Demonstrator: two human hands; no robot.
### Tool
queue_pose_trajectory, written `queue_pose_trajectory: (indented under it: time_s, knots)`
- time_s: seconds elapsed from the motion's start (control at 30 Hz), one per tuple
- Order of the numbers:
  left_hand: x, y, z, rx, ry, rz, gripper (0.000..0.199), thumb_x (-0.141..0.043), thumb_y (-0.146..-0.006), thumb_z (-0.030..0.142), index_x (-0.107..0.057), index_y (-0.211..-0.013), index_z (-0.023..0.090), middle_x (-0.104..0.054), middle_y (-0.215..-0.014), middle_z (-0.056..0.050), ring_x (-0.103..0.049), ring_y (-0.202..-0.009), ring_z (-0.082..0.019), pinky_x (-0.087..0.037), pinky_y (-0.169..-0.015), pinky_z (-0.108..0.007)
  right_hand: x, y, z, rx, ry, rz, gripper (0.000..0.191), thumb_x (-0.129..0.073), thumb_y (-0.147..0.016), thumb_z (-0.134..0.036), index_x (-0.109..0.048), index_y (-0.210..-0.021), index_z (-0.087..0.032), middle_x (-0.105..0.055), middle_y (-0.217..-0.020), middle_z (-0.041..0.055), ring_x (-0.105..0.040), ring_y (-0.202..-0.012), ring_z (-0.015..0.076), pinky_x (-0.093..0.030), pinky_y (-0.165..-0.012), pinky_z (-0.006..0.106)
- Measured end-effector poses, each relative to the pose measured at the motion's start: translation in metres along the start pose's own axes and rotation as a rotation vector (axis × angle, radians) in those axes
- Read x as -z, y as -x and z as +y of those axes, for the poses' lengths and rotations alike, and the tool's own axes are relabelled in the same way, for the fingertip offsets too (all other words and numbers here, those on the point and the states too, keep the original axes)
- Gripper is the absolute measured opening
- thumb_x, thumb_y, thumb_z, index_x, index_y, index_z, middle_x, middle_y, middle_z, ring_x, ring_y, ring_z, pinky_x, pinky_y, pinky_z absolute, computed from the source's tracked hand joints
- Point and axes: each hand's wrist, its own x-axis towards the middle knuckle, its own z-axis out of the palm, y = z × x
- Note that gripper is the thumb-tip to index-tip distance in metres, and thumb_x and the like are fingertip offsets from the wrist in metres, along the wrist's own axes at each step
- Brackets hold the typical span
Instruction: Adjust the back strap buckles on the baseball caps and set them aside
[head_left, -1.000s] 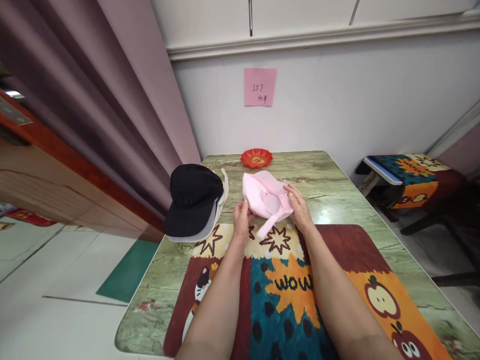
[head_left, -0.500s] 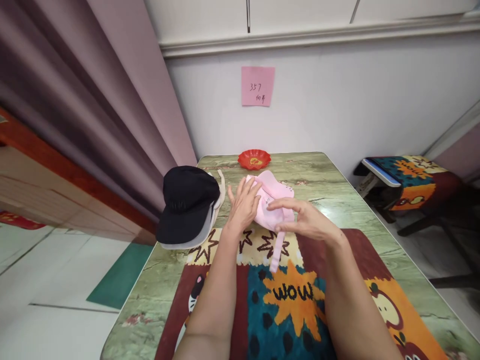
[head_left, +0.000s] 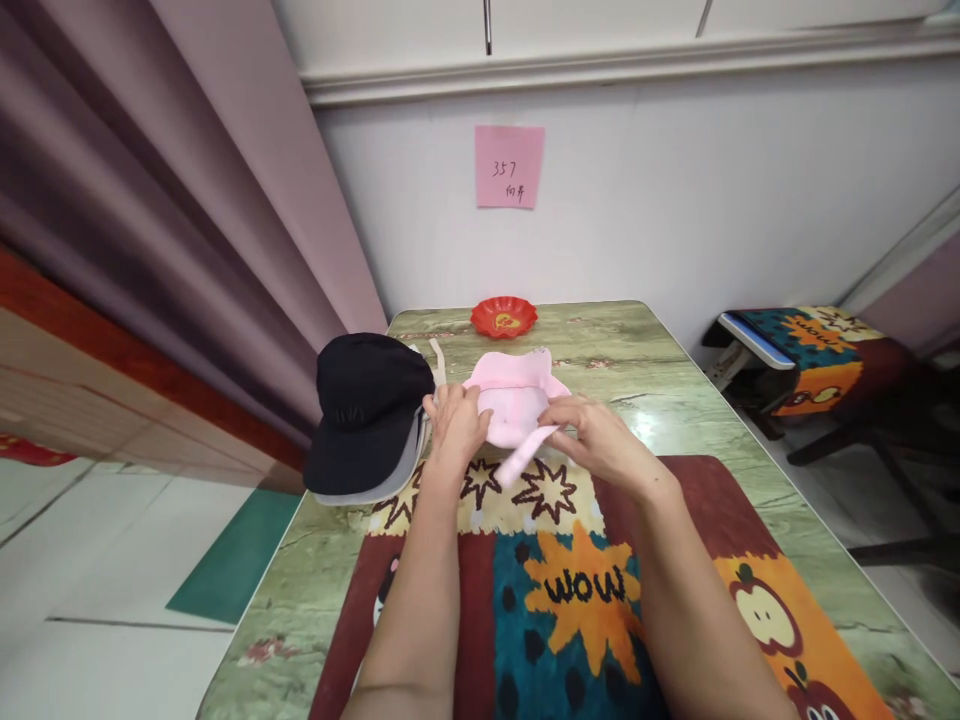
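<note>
A small pink cap (head_left: 514, 405) lies in front of me with its hollow side facing up and its brim toward the wall. My left hand (head_left: 456, 418) grips the cap's left edge, thumb against the inside. On the opposite edge, my right hand (head_left: 585, 428) pinches the cap near the base of its strap. The loose pink strap (head_left: 525, 458) sticks out toward me and to the left. Close beside my left hand sits a black cap (head_left: 371, 400), stacked over lighter caps whose pale brim (head_left: 360, 497) and strap (head_left: 439, 360) show.
A red scalloped dish (head_left: 504, 318) stands at the table's back edge. A patterned mat (head_left: 577, 600) covers the near part of the green marbled table (head_left: 255, 610). A pink note (head_left: 509, 167) is on the wall. At right is a stool (head_left: 817, 350) with a similar cover.
The pink cap has been turned so its hollow faces up and its brim points to the wall. Both hands have closed on its edges, and the strap has swung leftward.
</note>
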Motion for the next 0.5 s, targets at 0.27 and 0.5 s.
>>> queue_pose_trajectory:
  time_s: [0.27,0.5]
  knots:
    - [-0.004,0.007,0.01,-0.118,0.097,-0.099,0.039,-0.052,-0.09,0.018,-0.064,-0.127,0.024,-0.063,-0.136,-0.014,-0.032,-0.147,-0.035,0.008,-0.115,-0.077,0.011,0.004,-0.003,-0.204,-0.06,0.184,0.036,-0.05,-0.099,-0.04,-0.067,-0.074,-0.021,-0.069,-0.07,0.0005,-0.058,-0.065,0.0163,-0.036,-0.066,0.029]
    - [0.002,0.005,0.013,-0.117,0.153,-0.061,0.029,-0.062,-0.09,0.044,-0.073,-0.098,0.018,-0.071,-0.112,-0.016,-0.052,-0.121,-0.037,-0.01,-0.115,-0.072,0.011,0.005,-0.003,-0.323,-0.145,0.329,0.017,-0.053,-0.091,-0.027,-0.069,-0.089,-0.023,-0.073,-0.076,-0.0006,-0.06,-0.06,0.0148,-0.038,-0.058,0.026]
